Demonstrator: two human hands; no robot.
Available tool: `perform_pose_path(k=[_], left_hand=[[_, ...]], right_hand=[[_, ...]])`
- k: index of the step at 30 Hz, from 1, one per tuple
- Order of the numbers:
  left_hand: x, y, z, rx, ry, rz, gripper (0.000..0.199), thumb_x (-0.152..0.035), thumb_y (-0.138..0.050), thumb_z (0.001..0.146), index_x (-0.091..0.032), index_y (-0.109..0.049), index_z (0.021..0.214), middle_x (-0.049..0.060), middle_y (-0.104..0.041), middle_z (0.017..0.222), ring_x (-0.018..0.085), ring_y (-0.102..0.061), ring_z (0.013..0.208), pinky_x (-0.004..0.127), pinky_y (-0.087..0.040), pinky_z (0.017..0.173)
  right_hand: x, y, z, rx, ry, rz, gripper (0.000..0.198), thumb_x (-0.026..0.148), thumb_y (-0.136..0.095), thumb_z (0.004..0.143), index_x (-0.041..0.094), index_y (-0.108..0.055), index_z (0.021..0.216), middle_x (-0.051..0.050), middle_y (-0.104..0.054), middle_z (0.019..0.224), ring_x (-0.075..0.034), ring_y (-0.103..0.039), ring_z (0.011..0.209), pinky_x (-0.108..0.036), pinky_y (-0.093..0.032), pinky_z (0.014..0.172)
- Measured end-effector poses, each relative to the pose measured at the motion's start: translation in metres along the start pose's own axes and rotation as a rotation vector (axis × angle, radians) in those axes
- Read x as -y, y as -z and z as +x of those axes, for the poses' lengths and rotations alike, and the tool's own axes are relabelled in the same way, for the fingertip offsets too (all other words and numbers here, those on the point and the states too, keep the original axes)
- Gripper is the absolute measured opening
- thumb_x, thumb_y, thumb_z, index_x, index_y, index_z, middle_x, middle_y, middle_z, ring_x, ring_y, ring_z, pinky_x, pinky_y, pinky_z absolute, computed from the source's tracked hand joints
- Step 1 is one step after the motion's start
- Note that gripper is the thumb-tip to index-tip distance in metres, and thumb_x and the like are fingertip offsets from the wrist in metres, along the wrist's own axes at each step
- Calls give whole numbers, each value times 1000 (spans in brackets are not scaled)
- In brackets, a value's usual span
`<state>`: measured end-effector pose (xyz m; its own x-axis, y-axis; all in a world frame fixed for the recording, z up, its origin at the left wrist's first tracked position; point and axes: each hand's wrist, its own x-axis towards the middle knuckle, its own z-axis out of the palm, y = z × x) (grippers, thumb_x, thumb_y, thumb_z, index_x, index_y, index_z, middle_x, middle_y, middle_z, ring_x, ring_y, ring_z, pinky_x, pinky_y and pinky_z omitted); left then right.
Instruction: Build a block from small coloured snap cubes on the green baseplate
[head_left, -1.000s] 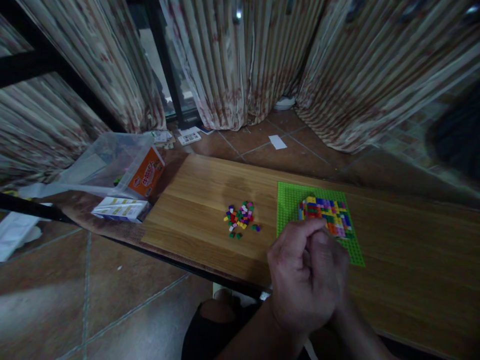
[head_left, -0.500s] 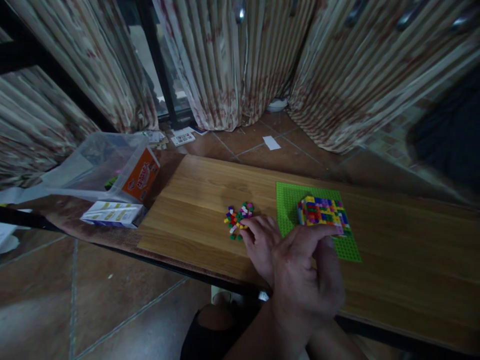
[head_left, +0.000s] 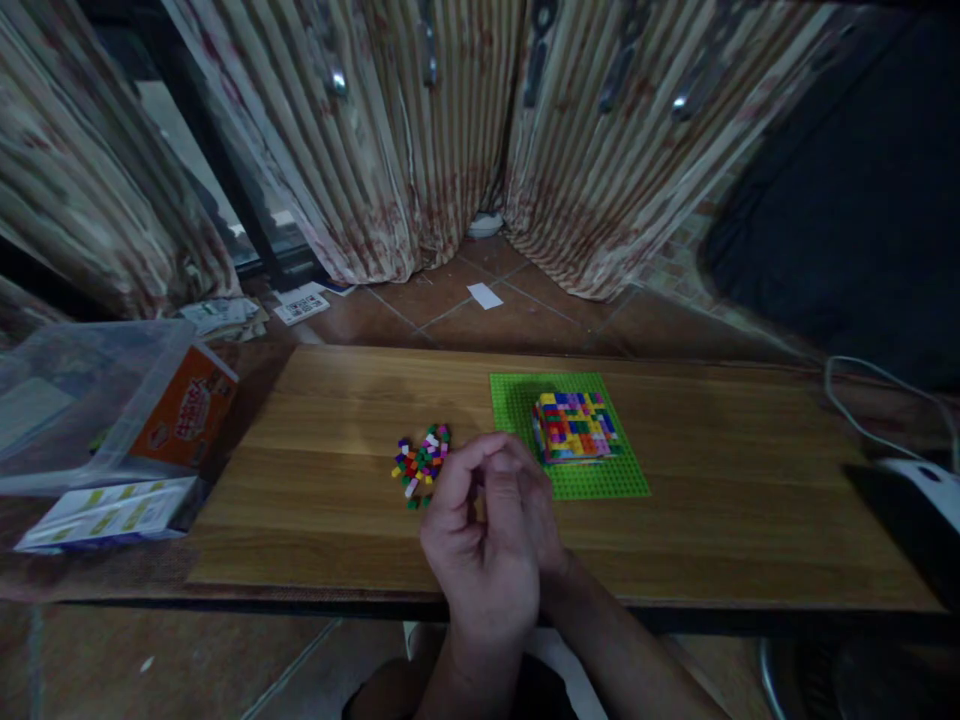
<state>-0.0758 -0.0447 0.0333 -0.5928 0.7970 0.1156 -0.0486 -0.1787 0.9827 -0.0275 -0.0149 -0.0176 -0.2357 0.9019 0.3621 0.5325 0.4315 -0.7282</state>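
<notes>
My left hand (head_left: 484,550) is raised above the near part of the table, closest to the camera, with thumb and index finger curled into a pinch. What lies between those fingers is too small to make out. Behind it, and touching or nearly touching it, is my right hand (head_left: 541,510), its fingers mostly hidden. Just left of the hands lies a loose pile of small coloured toy bricks (head_left: 421,462). Beyond and to the right, a multicoloured block of built-up bricks (head_left: 576,425) stands on a green studded baseplate (head_left: 626,475).
The wooden table (head_left: 720,500) runs across the view. To the left are a clear plastic bin (head_left: 97,400) with an orange label and a white carton (head_left: 112,512). A white device with a cable (head_left: 926,490) lies at the far right. Curtains (head_left: 420,150) hang behind.
My right hand has left the brick pile and come back to my left hand. My arms are no longer crossed as far. The view has turned right.
</notes>
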Motion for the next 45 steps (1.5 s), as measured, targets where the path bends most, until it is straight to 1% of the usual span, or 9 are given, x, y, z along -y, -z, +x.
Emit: perform_pose_path(k=[5,9,12,14,18,22,28,35,45], left_hand=[[5,-3,9,9,182,-102,14,-28,-67,81,-17,-72,89,0,-68,72,10,-58,61,20,-47,58],[15,-9,12,185,455,-141,18,-26,-67,77,-16,-71,92,0,-67,74,8,-55,59,19,-44,56],[21,-15,8,310,480,-69,19,-26,-67,76,-16,-71,91,2,-68,78,11,-57,65,21,-45,59],[23,-20,4,373,460,1,19,-26,-67,77,-16,-71,93,3,-69,82,12,-58,69,22,-46,62],[26,-26,-4,458,458,98,22,-27,-61,83,-18,-67,102,1,-67,79,11,-54,60,22,-43,56],[27,-28,-10,523,448,147,25,-24,-54,87,-21,-63,110,1,-66,81,9,-49,53,21,-37,48],[37,-30,-16,550,364,242,32,-26,-51,91,-23,-59,122,3,-68,91,13,-59,64,24,-43,56],[42,-32,-16,611,386,268,38,-29,-50,92,-24,-56,129,5,-70,101,15,-64,75,28,-50,70],[42,-35,-19,637,404,312,45,-29,-49,92,-22,-50,136,7,-69,104,17,-64,73,31,-50,70]], right_hand=[[-14,38,8,-262,5,52,20,26,-47,98,24,-67,98,-4,-68,93,-17,-64,87,-32,-53,77],[-35,69,10,-405,-64,10,19,32,-52,96,24,-69,92,-3,-70,90,-19,-66,86,-34,-52,77],[-53,90,10,-479,-133,12,21,38,-55,94,22,-69,90,-3,-70,86,-19,-65,79,-33,-51,70],[-60,99,9,-462,-144,-8,21,39,-56,94,22,-68,90,-3,-69,85,-19,-64,77,-32,-51,69],[-62,100,7,-275,-45,-119,22,38,-54,95,24,-68,88,-3,-68,87,-21,-62,86,-36,-50,77],[-68,93,5,-170,16,-184,22,40,-55,94,26,-71,87,-6,-66,103,-25,-58,103,-44,-47,91],[-84,89,3,-101,36,-227,25,44,-54,93,28,-74,88,-7,-60,122,-30,-50,117,-52,-42,98],[-82,89,3,-156,-50,-218,20,40,-61,89,26,-73,83,-6,-63,120,-29,-53,117,-50,-44,97],[-87,93,5,-294,-167,-28,20,38,-58,90,23,-70,95,-8,-66,112,-25,-61,110,-49,-45,99]])
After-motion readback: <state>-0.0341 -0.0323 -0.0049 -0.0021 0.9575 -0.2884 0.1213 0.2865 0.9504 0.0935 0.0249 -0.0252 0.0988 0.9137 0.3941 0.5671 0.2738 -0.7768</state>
